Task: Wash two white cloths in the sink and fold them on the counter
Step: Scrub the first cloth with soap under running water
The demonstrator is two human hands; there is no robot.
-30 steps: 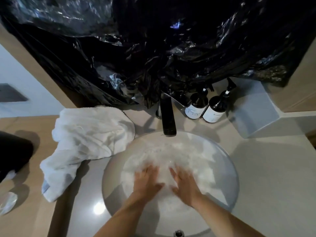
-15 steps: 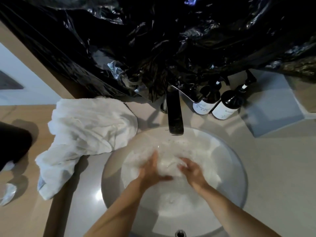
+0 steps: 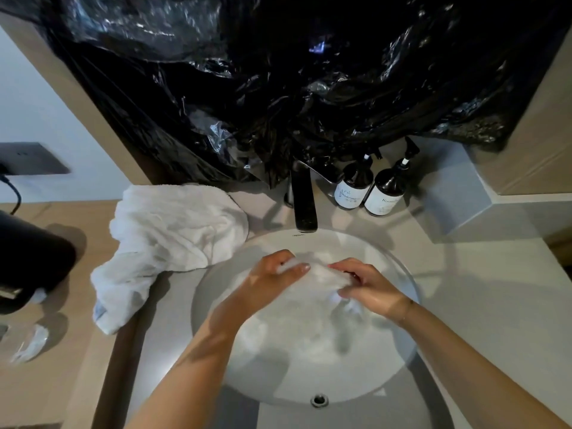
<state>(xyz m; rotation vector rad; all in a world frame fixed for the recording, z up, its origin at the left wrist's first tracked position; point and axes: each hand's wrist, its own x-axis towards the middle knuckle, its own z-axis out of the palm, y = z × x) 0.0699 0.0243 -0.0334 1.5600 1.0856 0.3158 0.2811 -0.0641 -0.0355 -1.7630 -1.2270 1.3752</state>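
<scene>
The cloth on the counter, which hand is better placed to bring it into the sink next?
Left, probably. The dry cloth lies crumpled on the counter left of the sink, on the left hand's side. The right hand would have to cross over. Both now grip the wet cloth.
</scene>
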